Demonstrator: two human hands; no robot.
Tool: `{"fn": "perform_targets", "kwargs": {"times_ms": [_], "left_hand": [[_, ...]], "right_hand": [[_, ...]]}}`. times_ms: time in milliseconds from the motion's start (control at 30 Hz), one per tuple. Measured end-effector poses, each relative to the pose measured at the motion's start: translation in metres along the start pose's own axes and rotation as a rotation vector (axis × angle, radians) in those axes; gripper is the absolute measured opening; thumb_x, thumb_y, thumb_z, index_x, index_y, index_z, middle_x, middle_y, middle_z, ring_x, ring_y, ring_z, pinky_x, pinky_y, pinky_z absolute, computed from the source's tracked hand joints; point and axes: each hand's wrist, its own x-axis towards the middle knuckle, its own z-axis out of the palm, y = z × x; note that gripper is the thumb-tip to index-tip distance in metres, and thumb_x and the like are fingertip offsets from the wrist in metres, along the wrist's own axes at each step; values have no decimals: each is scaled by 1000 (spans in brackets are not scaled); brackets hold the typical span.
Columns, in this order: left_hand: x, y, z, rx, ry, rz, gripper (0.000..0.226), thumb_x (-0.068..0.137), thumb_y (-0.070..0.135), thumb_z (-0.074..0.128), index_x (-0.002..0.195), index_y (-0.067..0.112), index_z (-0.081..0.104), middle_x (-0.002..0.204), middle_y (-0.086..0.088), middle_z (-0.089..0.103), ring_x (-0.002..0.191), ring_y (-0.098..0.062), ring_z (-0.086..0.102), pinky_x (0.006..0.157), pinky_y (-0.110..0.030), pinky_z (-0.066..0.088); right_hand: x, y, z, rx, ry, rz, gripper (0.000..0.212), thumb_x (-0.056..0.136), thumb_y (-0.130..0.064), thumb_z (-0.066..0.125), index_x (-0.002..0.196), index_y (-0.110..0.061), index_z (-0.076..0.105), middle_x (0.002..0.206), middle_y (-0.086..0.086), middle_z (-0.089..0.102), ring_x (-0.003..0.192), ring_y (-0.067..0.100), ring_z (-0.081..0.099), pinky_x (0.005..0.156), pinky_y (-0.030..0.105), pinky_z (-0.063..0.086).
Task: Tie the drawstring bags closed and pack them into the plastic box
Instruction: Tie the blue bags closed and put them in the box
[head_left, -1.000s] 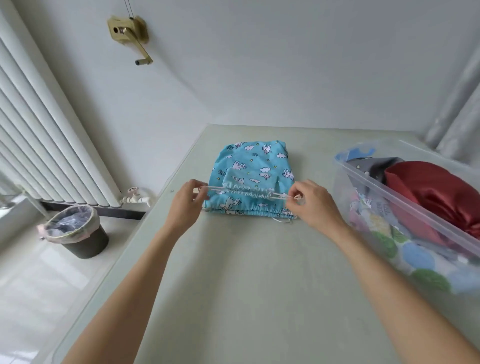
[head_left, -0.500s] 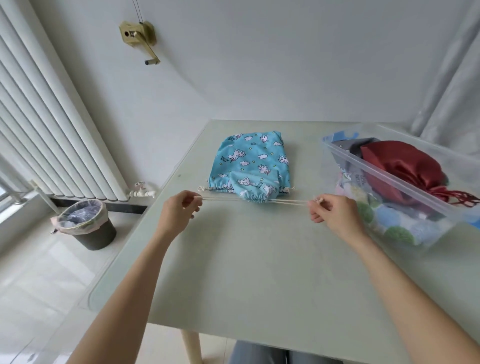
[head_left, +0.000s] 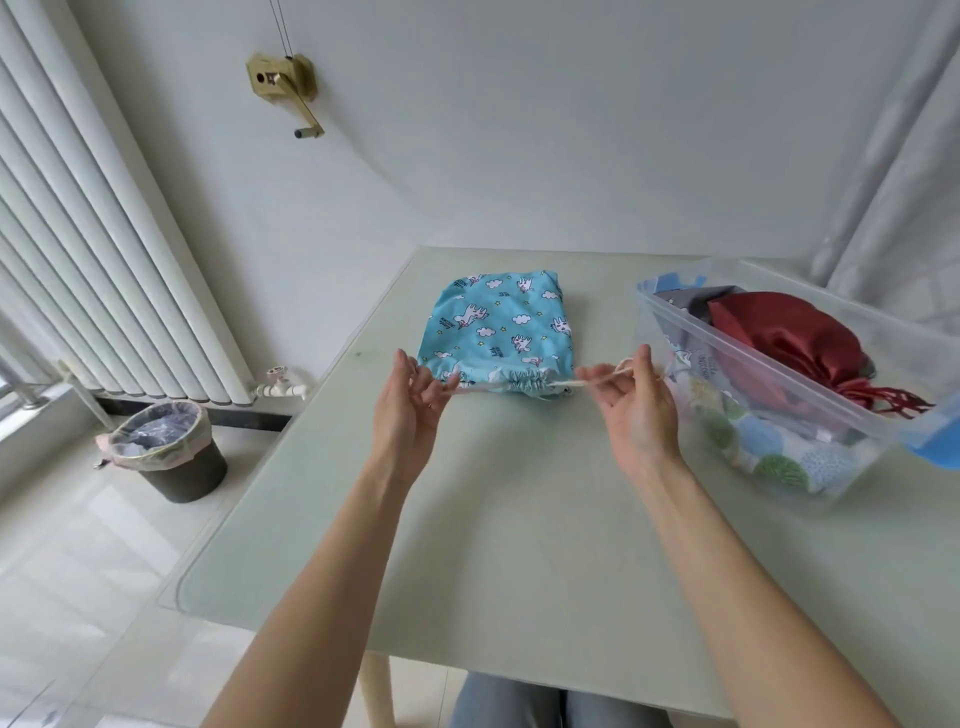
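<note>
- Nearest the camera: 2 bare forearms reach forward over the pale green tabletop (head_left: 519, 519); grey trouser fabric shows below its near edge.
- Left hand (head_left: 410, 410): palm turned up, fingers loosely curled, fingertips closed on the left end of the white drawstring (head_left: 480, 388).
- Right hand (head_left: 636, 410): palm turned up and inward, thumb raised; the right end of the drawstring loops over the fingers and is pinched there.
- Drawstring runs taut between the 2 hands, passing through the gathered mouth of the bag.
- Blue bag (head_left: 501, 332) with a white unicorn and cloud print lies flat on the tabletop just beyond the hands, its mouth toward the person and cinched into tight puckers.
- Clear plastic box (head_left: 779, 395) sits on the tabletop to the right of the bag, near the right hand and apart from it. Inside: 1 dark red bag (head_left: 784, 338), 1 bag with green and blue round prints (head_left: 753, 441), some grey and blue fabric.
- Floor, left: dark bin (head_left: 166, 452) with a plastic liner.
- Farther left: white radiator (head_left: 104, 249) with a valve at its foot.
- Far wall: brass crank fitting (head_left: 283, 85).
</note>
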Motion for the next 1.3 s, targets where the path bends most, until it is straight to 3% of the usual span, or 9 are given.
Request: {"fn": "perform_targets", "kwargs": {"times_ms": [133, 300, 467, 600, 733, 1000, 1100, 1200, 1300], "left_hand": [[6, -10, -12, 665, 16, 73, 33, 98, 29, 45, 69, 16, 38, 56, 4, 31, 43, -6, 30, 49, -23, 36], [3, -10, -17, 1081, -28, 153, 26, 95, 29, 51, 75, 13, 45, 55, -1, 39, 46, -19, 37, 44, -20, 35], [-8, -12, -17, 1059, -39, 131, 25, 94, 28, 54, 75, 13, 47, 55, 0, 39, 51, -20, 36, 44, -17, 35], [-20, -5, -9, 1039, -237, 52, 22, 84, 33, 68, 75, 19, 53, 55, 13, 35, 61, -16, 32, 58, -29, 33], [-31, 12, 10, 873, -375, -60, 19, 97, 12, 41, 91, 14, 60, 72, 4, 41, 66, -12, 38, 67, -26, 36], [-19, 19, 48, 1330, -503, 507, 22, 96, 24, 50, 104, 26, 70, 88, 0, 52, 79, -4, 49, 72, -7, 37], [-6, 23, 62, 1353, -431, 455, 26, 90, 29, 60, 91, 5, 72, 72, -13, 53, 56, -7, 36, 54, -16, 28], [-7, 30, 74, 1215, -448, 360, 26, 87, 24, 65, 74, 2, 68, 56, 0, 60, 48, -4, 47, 51, -15, 33], [-5, 31, 79, 1101, -442, 313, 11, 85, 21, 68, 79, 12, 72, 82, -1, 73, 77, -12, 69, 74, -27, 52]], "right_hand": [[0, 4, -3, -303, 9, 15, 35, 99, -28, 42, 66, -18, 35, 44, -11, 27, 40, 7, 26, 48, 23, 44], [-7, 7, -16, -609, -64, 27, 30, 96, -27, 50, 70, -16, 40, 45, -9, 25, 43, 9, 23, 42, 21, 31], [-13, 5, -24, -807, -98, 5, 29, 92, -31, 56, 69, -17, 46, 46, -8, 29, 44, 12, 27, 46, 25, 33], [-10, -6, -21, -911, -231, 74, 11, 85, -22, 67, 79, -20, 58, 59, -5, 39, 51, 8, 37, 51, 19, 36], [-3, -14, -5, -850, -358, 162, 21, 94, -2, 45, 106, -10, 61, 74, 1, 51, 63, 8, 48, 60, 16, 42], [-8, -3, 31, -963, -340, 58, 10, 90, -19, 61, 90, -10, 56, 79, -3, 73, 50, 15, 63, 44, 19, 40], [-8, -5, 40, -934, -340, -17, 8, 87, -14, 63, 80, -16, 60, 78, -4, 72, 49, 8, 59, 46, 13, 37], [-8, -13, 44, -841, -397, 3, 14, 87, -9, 62, 85, -23, 65, 86, -7, 70, 57, 4, 55, 49, 17, 40], [-10, -19, 45, -786, -468, 64, 12, 87, -11, 64, 92, -21, 66, 92, 4, 72, 64, 7, 54, 51, 18, 41]]}}
